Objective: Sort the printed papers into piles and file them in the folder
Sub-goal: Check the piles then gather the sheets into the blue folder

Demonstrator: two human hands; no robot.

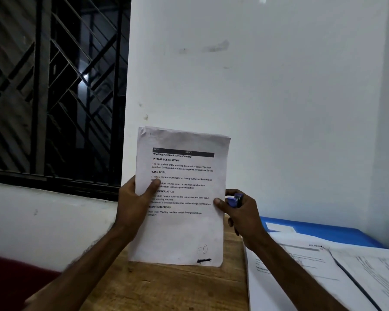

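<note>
One paper (184, 230) (upright) pinched by left hand (133, 205).

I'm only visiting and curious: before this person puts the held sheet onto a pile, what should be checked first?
1. The left hand grips the printed paper at its left edge: ok.
2. The right hand pinches the right edge: ok, though it also holds a small blue object.
3. The sheet's bottom edge rests on the wooden table: ok.
4. Heading legible for sorting: ok, "Washing Machine Exterior Cleaning".
5. The loose papers at right form separate piles: cannot tell; they overlap.
6. The blue folder is open and ready: cannot tell; papers partly cover it.
</note>
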